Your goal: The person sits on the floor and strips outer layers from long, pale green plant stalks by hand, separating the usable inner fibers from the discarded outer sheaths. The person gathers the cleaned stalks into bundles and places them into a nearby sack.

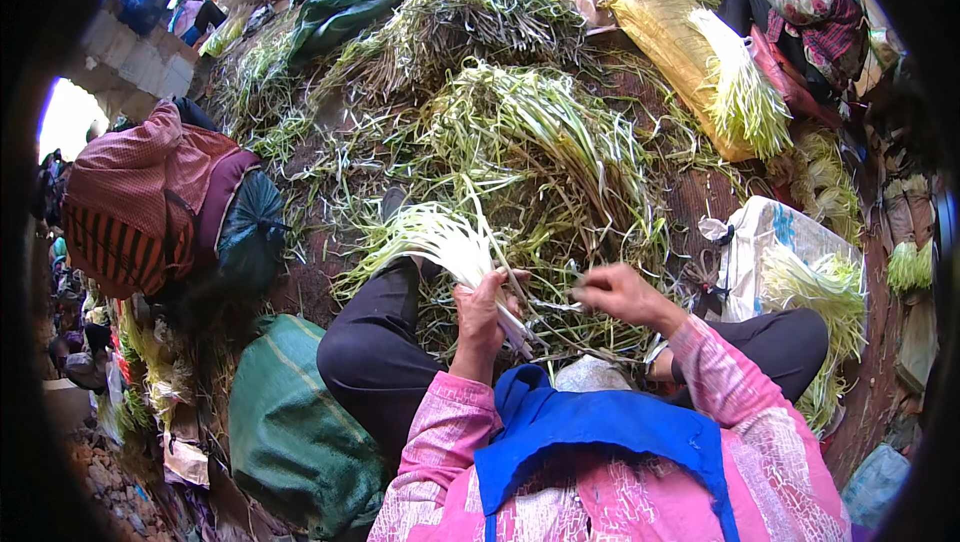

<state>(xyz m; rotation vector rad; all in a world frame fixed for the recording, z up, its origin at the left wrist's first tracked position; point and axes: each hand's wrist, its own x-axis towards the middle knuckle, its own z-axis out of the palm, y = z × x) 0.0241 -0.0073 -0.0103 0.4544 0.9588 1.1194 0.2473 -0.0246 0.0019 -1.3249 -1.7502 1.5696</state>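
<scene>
My left hand (pixel 480 317) grips a bundle of white-stemmed leafy stalks (pixel 442 238), which look like garlic shoots. Their pale green tips fan out to the upper left, and the stem ends poke out below my fist. One longer, duller stalk (pixel 487 234) crosses the bundle at my fingers. To the right, my right hand (pixel 622 294) is held apart from the bundle with its fingers curled. A thin whitish strip (pixel 559 307) reaches its fingertips; blur hides whether they pinch it. Beyond both hands lies a heap of untrimmed stalks (pixel 555 121) with brownish lower ends.
Loose leaf scraps (pixel 337 167) litter the ground. Another stalk heap (pixel 480 24) lies farther off. A white sack (pixel 739 272) with pale shoots (pixel 814 287) is at right, a green sack (pixel 300 422) at left. People sit at left (pixel 150 197) and upper right (pixel 817 24), near a yellow sack (pixel 667 46).
</scene>
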